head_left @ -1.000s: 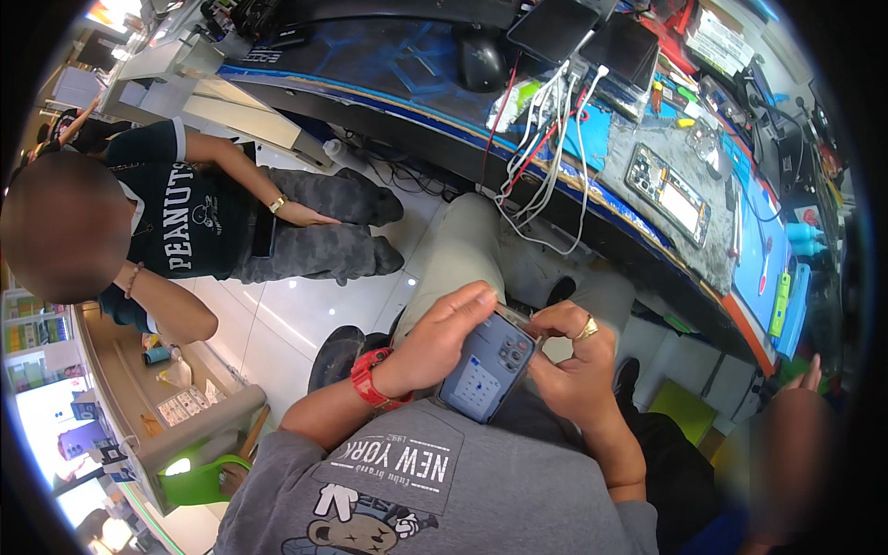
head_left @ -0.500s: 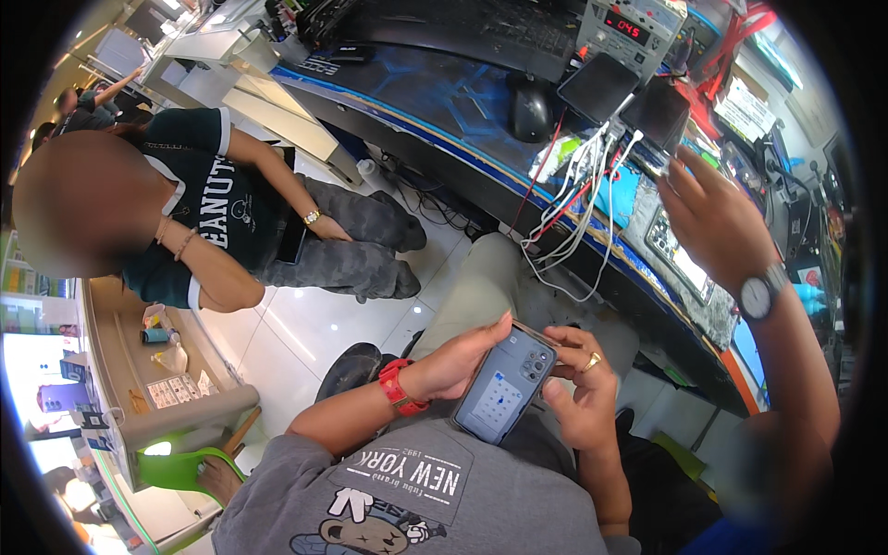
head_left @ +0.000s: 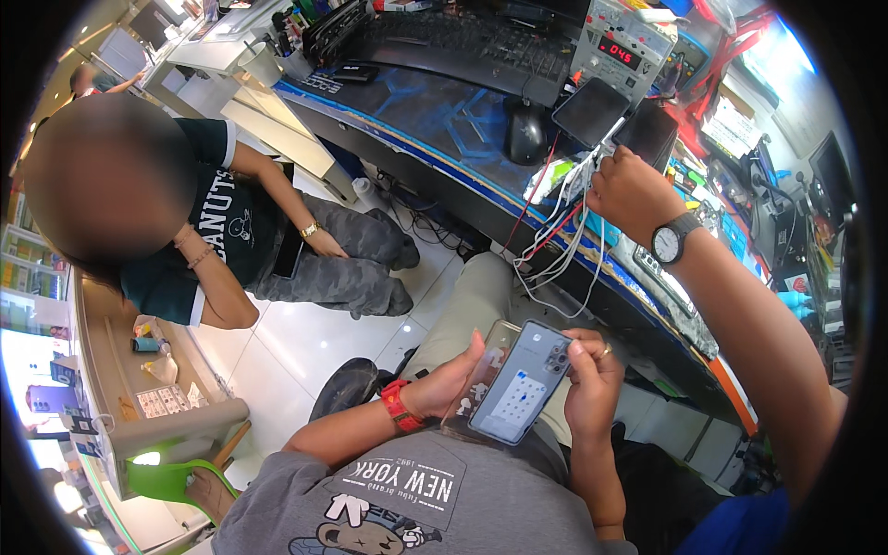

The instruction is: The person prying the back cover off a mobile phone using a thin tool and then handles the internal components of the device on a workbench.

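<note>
While the left grip [head_left: 439, 389] curls around a clear patterned case [head_left: 482, 379], the right grip [head_left: 594, 379] pinches a grey phone [head_left: 521, 384] by its camera end; phone overlaps the case's right side.

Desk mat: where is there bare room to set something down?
Left of the mouse, in front of the keyboard, the mat has a bare patch. Right of the mouse is crowded: cables, dark flat devices, a co-worker's hand.

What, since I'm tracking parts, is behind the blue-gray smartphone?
A translucent phone case with pale figures, held in the left hand, shows past the left edge of the smartphone. The rest of the case is covered.
</note>
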The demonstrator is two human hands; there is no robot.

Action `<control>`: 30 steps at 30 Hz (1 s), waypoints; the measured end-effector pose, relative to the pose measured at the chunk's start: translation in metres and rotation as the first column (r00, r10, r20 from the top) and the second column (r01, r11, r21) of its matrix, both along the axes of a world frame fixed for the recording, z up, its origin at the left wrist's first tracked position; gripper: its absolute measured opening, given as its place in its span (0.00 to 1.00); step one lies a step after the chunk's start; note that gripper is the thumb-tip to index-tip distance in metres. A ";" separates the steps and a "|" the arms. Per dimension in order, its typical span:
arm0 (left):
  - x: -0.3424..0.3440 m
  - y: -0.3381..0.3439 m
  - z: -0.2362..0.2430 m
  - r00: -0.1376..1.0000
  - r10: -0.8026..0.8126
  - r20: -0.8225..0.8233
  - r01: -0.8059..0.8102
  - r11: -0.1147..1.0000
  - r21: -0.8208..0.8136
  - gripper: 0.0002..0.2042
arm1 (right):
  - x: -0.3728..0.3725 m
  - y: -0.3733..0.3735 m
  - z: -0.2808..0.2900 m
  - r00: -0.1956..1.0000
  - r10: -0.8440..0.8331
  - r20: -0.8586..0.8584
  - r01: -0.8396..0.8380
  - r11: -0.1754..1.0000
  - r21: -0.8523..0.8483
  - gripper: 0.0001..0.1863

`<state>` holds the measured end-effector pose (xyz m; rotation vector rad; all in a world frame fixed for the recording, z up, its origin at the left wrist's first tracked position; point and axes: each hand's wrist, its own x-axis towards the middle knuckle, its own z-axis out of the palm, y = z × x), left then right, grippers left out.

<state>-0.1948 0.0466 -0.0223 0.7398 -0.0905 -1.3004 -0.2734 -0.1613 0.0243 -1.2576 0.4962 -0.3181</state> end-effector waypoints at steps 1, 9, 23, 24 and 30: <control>0.003 0.001 -0.004 0.998 0.043 -0.052 -0.045 0.998 -0.040 0.44 | 0.007 0.002 0.010 0.999 -0.032 0.016 0.031 0.999 0.030 0.06; 0.120 0.002 0.030 0.765 0.643 -0.020 -0.643 0.765 -0.037 0.41 | -0.001 -0.013 0.005 0.956 -0.290 -0.033 0.283 0.895 0.344 0.09; 0.292 -0.037 0.047 0.488 0.728 0.482 -0.790 0.603 -0.111 0.34 | -0.068 -0.026 -0.041 0.930 -0.363 -0.058 0.354 0.841 0.409 0.07; 0.284 -0.036 0.050 0.464 0.687 0.559 -0.808 0.586 -0.049 0.35 | -0.068 -0.026 -0.043 0.929 -0.362 -0.073 0.359 0.837 0.412 0.07; 0.199 -0.013 0.035 0.381 0.555 0.739 -0.854 0.517 0.052 0.29 | -0.059 -0.030 -0.058 0.965 -0.239 -0.112 0.263 0.873 0.409 0.09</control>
